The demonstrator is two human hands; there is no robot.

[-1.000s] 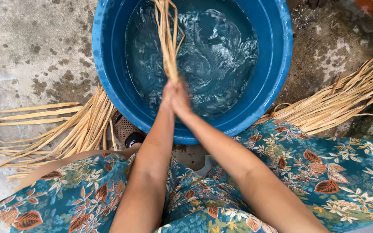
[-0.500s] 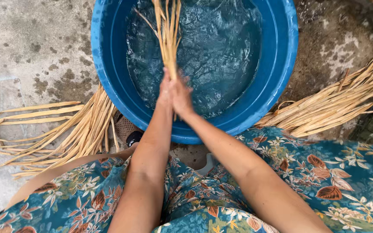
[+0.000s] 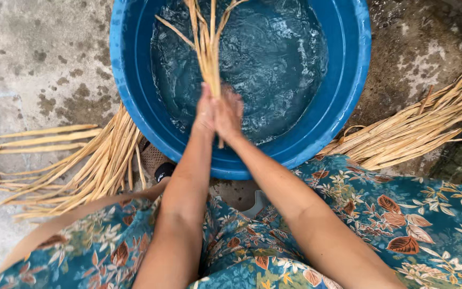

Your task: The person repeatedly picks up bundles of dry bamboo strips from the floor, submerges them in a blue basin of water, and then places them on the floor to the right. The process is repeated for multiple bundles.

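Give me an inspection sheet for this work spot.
Surface: stained concrete floor.
Job's things: blue tub of water; strips held upright over it.
Clutter: strip pile left of tub, another pile right; sandal by the tub.
Grippers: left hand and right hand pressed together, shut on the strips.
Cables: nothing seen.
Surroundings: floral clothing over the knees.
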